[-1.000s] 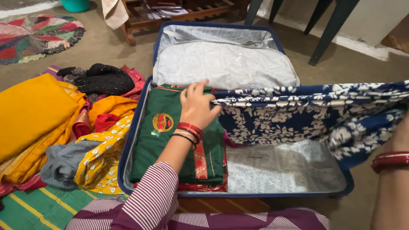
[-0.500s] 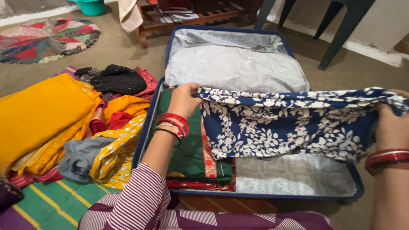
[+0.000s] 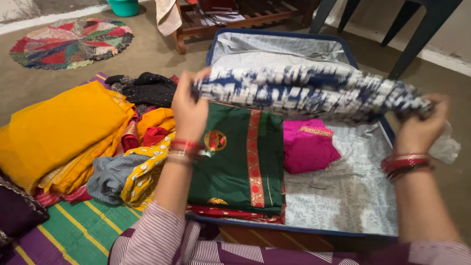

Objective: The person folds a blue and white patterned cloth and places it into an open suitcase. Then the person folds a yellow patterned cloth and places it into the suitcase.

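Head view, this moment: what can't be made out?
- Blue-and-white cloth: motion blur smears its print; it is stretched between the left hand and right hand.
- Suitcase lid lining: partly hidden behind the cloth.
- Chair legs: cut off by the top edge.
- Items on the wooden rack: too small to identify.

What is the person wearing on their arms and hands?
Both arms wear sleeves with thin maroon-and-white stripes, ending below the elbow. The left hand has red bangles at its wrist, with a paler one beside them. The right hand has red bangles too, plus a darker one. No gloves show.
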